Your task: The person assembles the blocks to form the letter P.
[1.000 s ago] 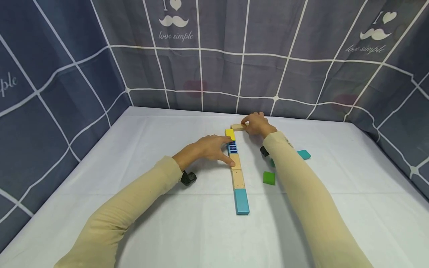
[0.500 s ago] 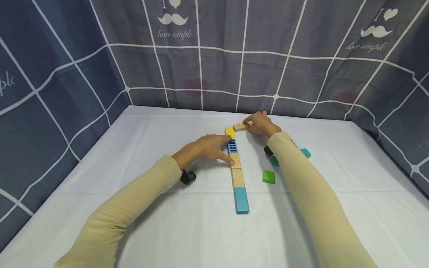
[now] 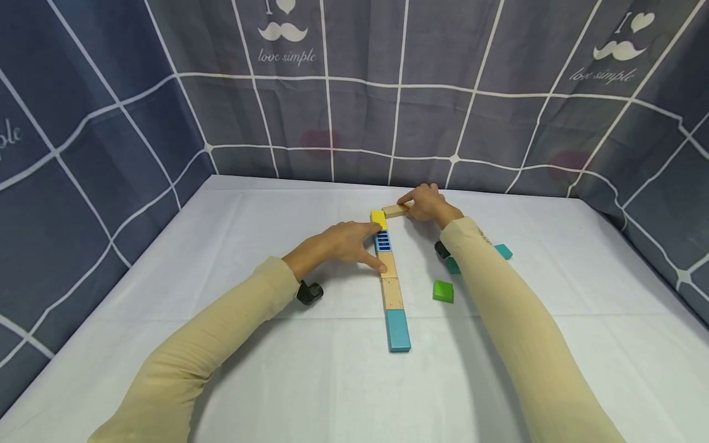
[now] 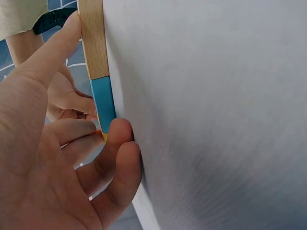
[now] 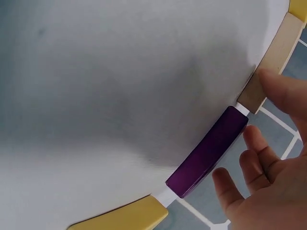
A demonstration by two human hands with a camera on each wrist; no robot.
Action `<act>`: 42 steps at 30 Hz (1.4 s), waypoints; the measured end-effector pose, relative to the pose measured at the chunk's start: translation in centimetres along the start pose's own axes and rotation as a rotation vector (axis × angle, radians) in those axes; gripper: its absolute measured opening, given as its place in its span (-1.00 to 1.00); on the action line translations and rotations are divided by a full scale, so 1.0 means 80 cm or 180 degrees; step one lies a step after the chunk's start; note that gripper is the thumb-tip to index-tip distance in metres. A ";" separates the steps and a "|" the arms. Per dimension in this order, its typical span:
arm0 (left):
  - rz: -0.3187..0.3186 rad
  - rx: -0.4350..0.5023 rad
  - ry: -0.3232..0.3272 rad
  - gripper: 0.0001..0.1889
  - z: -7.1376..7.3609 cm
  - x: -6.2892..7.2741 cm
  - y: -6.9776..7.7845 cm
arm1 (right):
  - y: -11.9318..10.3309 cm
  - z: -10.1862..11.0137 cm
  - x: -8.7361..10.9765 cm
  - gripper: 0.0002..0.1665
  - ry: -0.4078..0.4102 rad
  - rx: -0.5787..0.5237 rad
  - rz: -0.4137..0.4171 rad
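Note:
A line of small blocks runs away from me on the white table. Nearest is a blue block [image 3: 398, 330], then two wooden blocks, a blue block with dark bars [image 3: 383, 241] and a yellow block [image 3: 378, 217]. My left hand [image 3: 346, 243] spreads along the line's left side, thumb touching the farther wooden block [image 4: 94, 45], forefinger at the yellow block. At the far end my right hand [image 3: 426, 204] pinches a wooden block [image 3: 394, 211] lying crosswise, its left end right at the yellow block. The right thumb presses its side in the right wrist view.
A green block [image 3: 443, 291] lies right of the line. Two teal blocks, one of them this block [image 3: 503, 251], are partly hidden by the right sleeve. The right wrist view shows a purple block [image 5: 208, 151] and another yellow block [image 5: 122, 214]. A checked curtain [image 3: 365, 117] hangs behind.
The crosswise wooden block slides slightly right, away from the yellow block, then back left against it with the right hand. The left hand stays in place.

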State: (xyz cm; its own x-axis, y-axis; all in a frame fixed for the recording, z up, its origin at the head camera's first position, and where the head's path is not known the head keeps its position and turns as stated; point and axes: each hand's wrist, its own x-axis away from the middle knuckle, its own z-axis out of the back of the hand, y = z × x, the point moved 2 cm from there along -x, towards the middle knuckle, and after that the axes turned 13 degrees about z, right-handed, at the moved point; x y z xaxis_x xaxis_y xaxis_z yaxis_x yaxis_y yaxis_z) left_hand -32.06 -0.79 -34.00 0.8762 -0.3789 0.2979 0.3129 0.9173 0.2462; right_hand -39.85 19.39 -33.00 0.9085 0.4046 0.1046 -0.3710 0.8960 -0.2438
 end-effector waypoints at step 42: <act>-0.0003 0.0029 0.0016 0.12 -0.003 -0.001 -0.002 | 0.068 0.006 0.039 -0.49 0.0091 -0.0573 -0.0011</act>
State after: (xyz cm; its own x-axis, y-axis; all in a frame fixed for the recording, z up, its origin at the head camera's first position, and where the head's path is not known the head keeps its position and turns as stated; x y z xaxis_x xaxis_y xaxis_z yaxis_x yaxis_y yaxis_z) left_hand -32.10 -0.84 -34.31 0.8777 -0.3791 0.2931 0.3104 0.9158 0.2550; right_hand -39.10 25.60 -33.54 0.9157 0.3940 0.0788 -0.3299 0.8492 -0.4123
